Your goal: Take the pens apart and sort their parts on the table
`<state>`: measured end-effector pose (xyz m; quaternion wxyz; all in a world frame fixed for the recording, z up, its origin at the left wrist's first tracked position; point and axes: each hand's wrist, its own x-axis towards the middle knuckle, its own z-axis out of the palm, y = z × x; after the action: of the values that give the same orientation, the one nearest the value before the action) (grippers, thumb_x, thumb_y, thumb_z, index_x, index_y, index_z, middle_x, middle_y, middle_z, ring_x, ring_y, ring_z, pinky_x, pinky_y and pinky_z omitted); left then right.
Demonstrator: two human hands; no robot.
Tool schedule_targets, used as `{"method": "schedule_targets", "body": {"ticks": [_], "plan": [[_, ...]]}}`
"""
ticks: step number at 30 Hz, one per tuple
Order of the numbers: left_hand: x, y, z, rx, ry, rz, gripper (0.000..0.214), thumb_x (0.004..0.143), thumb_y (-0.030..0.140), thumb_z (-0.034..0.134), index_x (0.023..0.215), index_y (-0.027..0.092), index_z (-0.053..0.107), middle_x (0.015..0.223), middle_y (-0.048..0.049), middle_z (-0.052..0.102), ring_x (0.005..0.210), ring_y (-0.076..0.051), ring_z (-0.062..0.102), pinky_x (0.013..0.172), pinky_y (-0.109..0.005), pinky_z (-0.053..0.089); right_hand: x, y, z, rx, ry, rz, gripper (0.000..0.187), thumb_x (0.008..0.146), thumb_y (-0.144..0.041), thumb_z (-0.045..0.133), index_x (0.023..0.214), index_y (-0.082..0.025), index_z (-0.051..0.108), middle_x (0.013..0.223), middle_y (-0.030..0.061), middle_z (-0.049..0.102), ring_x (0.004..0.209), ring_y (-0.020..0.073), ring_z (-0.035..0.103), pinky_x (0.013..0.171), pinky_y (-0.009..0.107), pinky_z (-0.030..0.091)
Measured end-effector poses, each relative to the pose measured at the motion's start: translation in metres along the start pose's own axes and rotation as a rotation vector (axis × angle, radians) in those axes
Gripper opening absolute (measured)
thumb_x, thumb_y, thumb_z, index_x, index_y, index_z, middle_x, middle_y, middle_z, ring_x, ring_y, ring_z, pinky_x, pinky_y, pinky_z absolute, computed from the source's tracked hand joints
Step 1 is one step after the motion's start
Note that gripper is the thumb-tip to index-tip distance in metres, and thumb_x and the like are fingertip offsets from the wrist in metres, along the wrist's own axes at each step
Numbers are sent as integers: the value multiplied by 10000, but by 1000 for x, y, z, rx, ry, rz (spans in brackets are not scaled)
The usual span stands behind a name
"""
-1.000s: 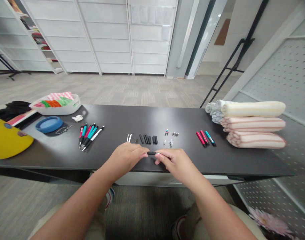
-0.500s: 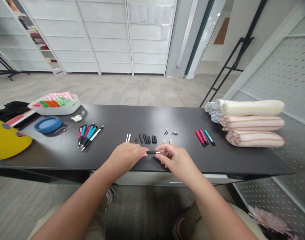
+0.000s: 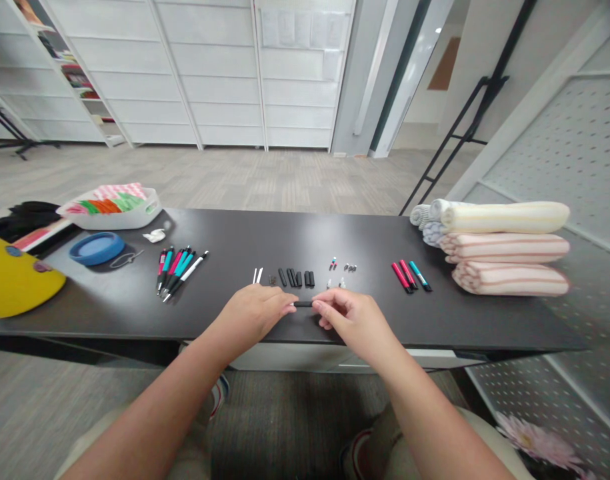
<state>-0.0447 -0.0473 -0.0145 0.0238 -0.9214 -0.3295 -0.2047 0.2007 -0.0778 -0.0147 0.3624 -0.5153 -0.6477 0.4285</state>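
Between my two hands a slim black pen grip (image 3: 303, 304) lies level above the front of the dark table. My left hand (image 3: 257, 309) is closed on its left end. At the right end, the thumb and fingertips of my right hand (image 3: 349, 310) are pinched together; they cover whatever tip is there. Just beyond the hands lie several loose black pen grips (image 3: 295, 277), small springs (image 3: 272, 280), white refills (image 3: 257, 275), clear tips (image 3: 341, 283), small metal parts (image 3: 350, 268) and small coloured parts (image 3: 333, 263).
Assembled pens (image 3: 179, 270) are bunched at the left, near a blue round tray (image 3: 97, 248), a white basket (image 3: 149, 210) and a yellow item (image 3: 22, 283). Red and teal barrels (image 3: 411, 275) lie at the right, before rolled towels (image 3: 507, 247). The table's front edge (image 3: 385, 345) is close.
My right fingers have closed in on the grip's right end, covering the pale tip that showed there. My left hand has stayed nearly still.
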Motion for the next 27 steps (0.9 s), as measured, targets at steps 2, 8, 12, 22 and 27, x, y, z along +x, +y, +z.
{"method": "schedule_targets", "body": {"ticks": [2, 8, 12, 22, 27], "plan": [[1, 0, 0, -4, -6, -1, 266, 1080, 317, 485, 1149, 202, 714, 1012, -41, 787, 914, -186, 736, 788, -305, 514, -1, -3, 0, -27, 1, -2, 209, 952, -385, 654, 994, -208, 757, 723, 8, 757, 654, 159, 718, 641, 257, 541], [-2, -2, 0, -52, 13, -35, 280, 1083, 337, 472, 1149, 198, 706, 1046, -43, 787, 938, -194, 740, 829, -328, 530, -3, -11, -13, -121, 104, -139, 185, 941, -376, 673, 983, -228, 776, 786, 21, 773, 708, 175, 727, 684, 279, 546], [-2, -3, 0, -59, 6, -50, 281, 1084, 337, 468, 1164, 202, 700, 1082, -47, 784, 977, -192, 737, 863, -327, 534, 4, -4, -47, -326, 288, -178, 241, 961, -417, 629, 994, -224, 769, 875, 58, 771, 770, 202, 708, 722, 320, 541], [-2, -2, 0, -69, 0, -66, 278, 1078, 347, 482, 1165, 203, 703, 1100, -51, 781, 995, -186, 733, 895, -321, 536, 36, 39, -82, -807, 331, -86, 123, 878, -227, 635, 894, -199, 754, 849, 69, 739, 797, 229, 677, 765, 356, 503], [-2, -2, 0, -75, 4, -70, 267, 1077, 342, 486, 1155, 205, 701, 1078, -45, 781, 981, -189, 734, 882, -327, 541, 45, 45, -76, -673, 409, -20, 182, 862, -249, 685, 1023, -178, 735, 882, 66, 764, 805, 221, 705, 768, 351, 526]]}}
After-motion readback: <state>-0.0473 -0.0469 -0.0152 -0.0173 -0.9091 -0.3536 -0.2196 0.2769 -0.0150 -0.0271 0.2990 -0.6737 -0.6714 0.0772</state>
